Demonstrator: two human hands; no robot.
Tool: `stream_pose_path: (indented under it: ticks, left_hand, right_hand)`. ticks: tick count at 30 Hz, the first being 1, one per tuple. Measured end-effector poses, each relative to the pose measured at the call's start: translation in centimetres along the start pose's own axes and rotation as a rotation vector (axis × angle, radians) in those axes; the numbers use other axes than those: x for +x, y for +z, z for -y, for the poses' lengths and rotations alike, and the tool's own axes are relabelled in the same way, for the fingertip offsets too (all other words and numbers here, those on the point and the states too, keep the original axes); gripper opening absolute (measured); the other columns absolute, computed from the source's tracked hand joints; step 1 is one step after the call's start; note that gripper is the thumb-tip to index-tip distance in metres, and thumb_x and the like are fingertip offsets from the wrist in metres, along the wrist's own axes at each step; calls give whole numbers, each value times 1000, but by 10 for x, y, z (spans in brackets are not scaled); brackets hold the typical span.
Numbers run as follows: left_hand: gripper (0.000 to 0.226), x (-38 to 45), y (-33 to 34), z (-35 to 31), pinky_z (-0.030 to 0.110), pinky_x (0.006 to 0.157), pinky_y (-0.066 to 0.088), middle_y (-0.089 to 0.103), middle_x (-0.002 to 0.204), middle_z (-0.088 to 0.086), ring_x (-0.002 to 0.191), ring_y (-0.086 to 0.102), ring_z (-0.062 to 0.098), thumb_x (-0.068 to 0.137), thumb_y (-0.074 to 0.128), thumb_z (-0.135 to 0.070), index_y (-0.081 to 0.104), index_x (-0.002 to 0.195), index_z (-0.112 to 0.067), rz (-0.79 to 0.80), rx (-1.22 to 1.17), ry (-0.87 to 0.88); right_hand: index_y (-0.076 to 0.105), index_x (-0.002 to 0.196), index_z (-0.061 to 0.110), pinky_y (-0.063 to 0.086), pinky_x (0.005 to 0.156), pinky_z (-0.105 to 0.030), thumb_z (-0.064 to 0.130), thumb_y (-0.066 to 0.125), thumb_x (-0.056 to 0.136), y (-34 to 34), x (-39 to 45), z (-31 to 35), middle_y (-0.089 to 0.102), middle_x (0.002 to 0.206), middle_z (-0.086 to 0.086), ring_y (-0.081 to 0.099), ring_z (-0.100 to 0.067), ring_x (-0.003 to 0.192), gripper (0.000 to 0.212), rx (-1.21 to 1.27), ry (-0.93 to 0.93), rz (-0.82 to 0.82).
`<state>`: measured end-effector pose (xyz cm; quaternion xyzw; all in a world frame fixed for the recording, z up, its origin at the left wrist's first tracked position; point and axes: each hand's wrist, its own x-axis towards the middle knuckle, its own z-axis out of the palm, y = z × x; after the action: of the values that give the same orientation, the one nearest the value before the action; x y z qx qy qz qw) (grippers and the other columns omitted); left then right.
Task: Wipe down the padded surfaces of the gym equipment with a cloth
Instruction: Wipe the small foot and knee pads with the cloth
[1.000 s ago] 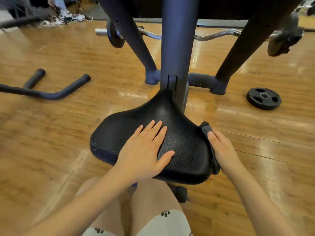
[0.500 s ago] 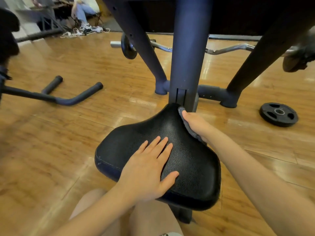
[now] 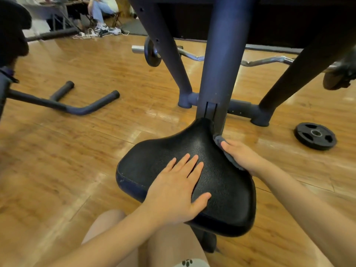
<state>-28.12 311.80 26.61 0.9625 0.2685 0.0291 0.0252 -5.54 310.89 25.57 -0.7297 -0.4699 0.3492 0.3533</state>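
We see our left hand (image 3: 178, 186) lying flat, fingers straight, on the black padded seat (image 3: 221, 189). Our right hand (image 3: 241, 157) presses a grey cloth (image 3: 219, 140), mostly hidden beneath it, against the seat's right edge; its fingers look straight.

A black seat pad (image 3: 194, 170) is covered in pebbled, faintly shiny leatherette. A soft, matt grey cloth (image 3: 221, 140) is seen at its 2 o'clock edge. Glossy varnished wood forms the floor (image 3: 77, 151); matt blue-painted metal forms the post (image 3: 221, 64).
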Motion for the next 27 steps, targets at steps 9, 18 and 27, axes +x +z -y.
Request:
stream_pose_path:
  ticks: [9,18,27]
  left_hand:
    - [75,1,3,3,40,114,12,30,153,4,143,22,22,87,27,-62,35,146,-15,-25,-16,11]
    - [80,2,4,4,36,115,-1,17,158,3,146,8,20,86,17,-63,22,150,-16,-42,-19,23]
    - [81,2,5,6,32,112,-10,9,159,1,146,-1,17,85,19,-64,15,151,-18,-56,-65,20]
  right_hand:
    - [51,131,11,34,103,-32,42,39,97,8,104,17,55,128,-3,49,-21,123,47,559,187,-17]
    - [56,115,20,44,82,-24,32,40,99,8,85,8,61,103,5,57,-12,98,26,344,32,-43]
    - [54,82,9,34,76,-34,43,36,98,19,141,82,50,77,-15,52,-29,83,42,-589,-9,394]
